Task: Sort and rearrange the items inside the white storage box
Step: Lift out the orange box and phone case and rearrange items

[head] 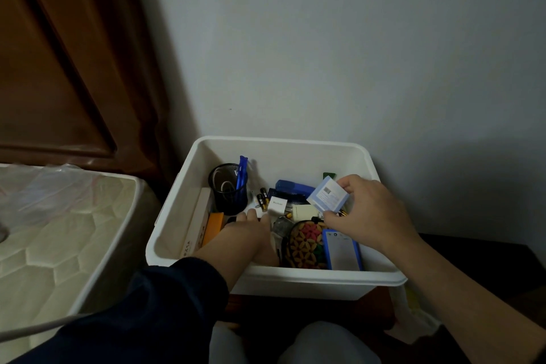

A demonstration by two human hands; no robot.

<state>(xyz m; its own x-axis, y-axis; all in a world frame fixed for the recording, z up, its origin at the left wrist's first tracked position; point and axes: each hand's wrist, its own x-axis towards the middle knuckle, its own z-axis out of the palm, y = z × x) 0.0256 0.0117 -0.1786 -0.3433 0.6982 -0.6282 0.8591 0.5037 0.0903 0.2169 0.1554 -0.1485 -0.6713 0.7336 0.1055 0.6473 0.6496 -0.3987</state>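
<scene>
Risk: my right hand (365, 210) only pinches the small blue box (328, 194) by its corners; slipping, it scatters batteries (261, 199) under my flat, empty left hand (251, 230).

Place: a home bedroom is indicated.
Left: a quilted mattress (59, 230), partly covered by clear plastic film (44, 186), is seen.
Far left: a dark wooden panel (59, 53) is set against a plain painted wall (325, 38).
</scene>
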